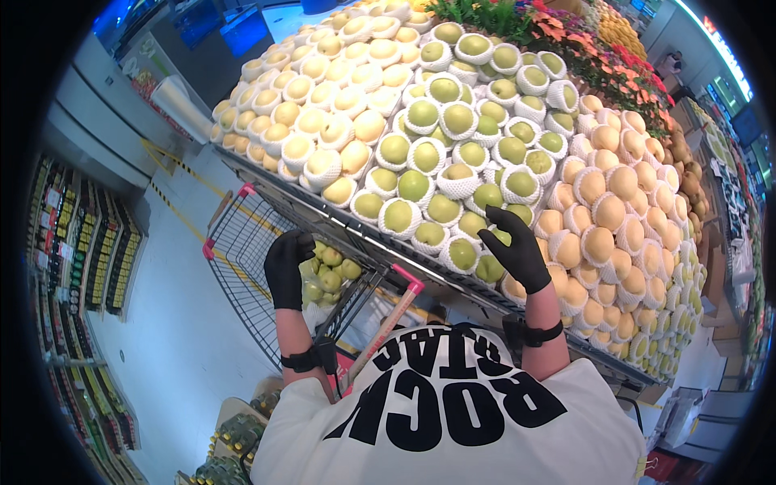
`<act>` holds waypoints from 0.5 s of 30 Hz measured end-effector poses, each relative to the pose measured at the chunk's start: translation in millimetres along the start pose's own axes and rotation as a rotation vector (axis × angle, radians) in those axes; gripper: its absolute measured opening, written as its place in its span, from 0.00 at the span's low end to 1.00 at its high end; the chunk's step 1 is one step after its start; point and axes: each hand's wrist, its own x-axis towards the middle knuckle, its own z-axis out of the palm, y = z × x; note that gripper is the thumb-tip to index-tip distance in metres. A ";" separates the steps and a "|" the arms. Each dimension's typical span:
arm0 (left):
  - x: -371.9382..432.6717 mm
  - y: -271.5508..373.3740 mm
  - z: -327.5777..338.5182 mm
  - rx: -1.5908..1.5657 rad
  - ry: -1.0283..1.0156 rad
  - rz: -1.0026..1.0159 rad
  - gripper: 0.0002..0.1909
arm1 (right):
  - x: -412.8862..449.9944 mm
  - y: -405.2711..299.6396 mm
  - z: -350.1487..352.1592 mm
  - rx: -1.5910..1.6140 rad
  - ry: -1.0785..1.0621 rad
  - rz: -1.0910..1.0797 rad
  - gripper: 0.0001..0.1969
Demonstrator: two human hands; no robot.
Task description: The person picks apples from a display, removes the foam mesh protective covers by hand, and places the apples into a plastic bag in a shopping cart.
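My right hand (518, 251), in a black glove, hovers over the front of a heap of green pears or apples (425, 156) in white foam nets. Its thumb and fingers are apart, and I see nothing held between them. To the left, my left hand (286, 267), also gloved in black, is curled above a wire shopping cart (239, 242). Whether those fingers grip anything cannot be made out. Right beside it, a clear plastic bag (312, 288) with several bare green fruits (331, 257) sits in the cart, partly hidden by the hand.
Pale yellow fruits (324, 163) fill the stand's left side, tan round fruits (609, 209) its right. Flowers (551, 30) line the back. The cart's pink-ended handle (394, 315) lies before my body. Shelves of jars (91, 242) and bottles (233, 439) stand left.
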 end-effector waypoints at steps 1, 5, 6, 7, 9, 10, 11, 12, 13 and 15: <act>-3.0 5.4 12.1 0.005 -0.011 -0.006 0.13 | 0.1 1.1 -8.9 0.003 0.016 0.015 0.22; -10.6 19.8 53.0 0.024 -0.074 0.037 0.13 | -1.1 10.8 -40.0 0.035 0.073 0.021 0.23; -13.2 22.0 61.3 0.043 -0.074 0.039 0.13 | -1.1 13.0 -46.4 0.040 0.076 0.020 0.22; -16.1 24.2 69.7 0.061 -0.074 0.041 0.13 | -1.2 15.0 -52.4 0.044 0.080 0.019 0.22; -21.1 30.3 85.1 0.043 -0.117 0.028 0.13 | -1.8 20.1 -63.8 0.052 0.105 0.031 0.23; -19.1 28.1 88.5 0.036 -0.132 0.003 0.14 | -1.7 23.7 -69.4 0.039 0.113 0.030 0.23; -20.0 28.9 94.1 0.037 -0.141 0.008 0.14 | -1.3 26.1 -75.0 0.026 0.119 0.028 0.22; -22.0 29.9 99.7 0.044 -0.144 0.013 0.14 | -1.5 24.9 -81.2 0.036 0.128 0.047 0.23; -23.7 30.6 104.7 0.050 -0.146 0.018 0.14 | -1.6 25.2 -86.3 0.036 0.134 0.048 0.23; -24.1 32.0 112.0 0.048 -0.154 0.030 0.14 | -0.5 26.6 -93.1 0.064 0.154 0.089 0.23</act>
